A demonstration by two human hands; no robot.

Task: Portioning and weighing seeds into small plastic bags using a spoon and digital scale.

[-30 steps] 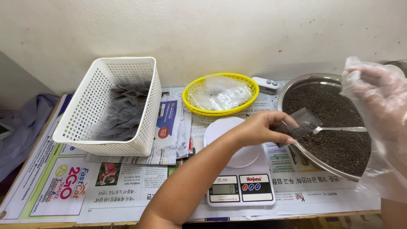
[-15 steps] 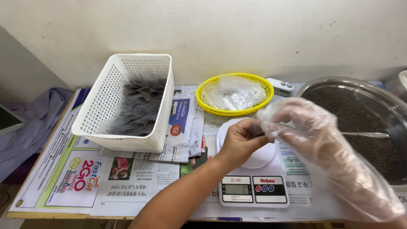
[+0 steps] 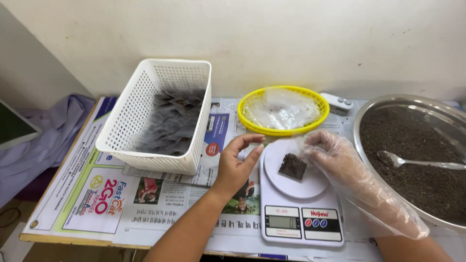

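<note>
Two hands flank a small dark packet (image 3: pixel 292 167) lying on the white scale (image 3: pixel 300 199): the gloved right hand (image 3: pixel 335 157) pinches its top corner, the bare left hand (image 3: pixel 236 162) hovers open beside; a spoon (image 3: pixel 417 161) rests in the steel bowl (image 3: pixel 369 109)

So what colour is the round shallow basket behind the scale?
Yellow basket, clearest in the head view.

Evenly and softly lit from above, bright without harsh contrast. Faint, diffuse shadows beneath the white basket (image 3: pixel 160 114) and the left hand (image 3: pixel 236 162). Mild glare along the steel bowl rim (image 3: pixel 388 103) and on the clear glove of the right hand (image 3: pixel 340 162). Sharp at centre, slightly soft and stretched toward the edges; no motion blur.
</note>
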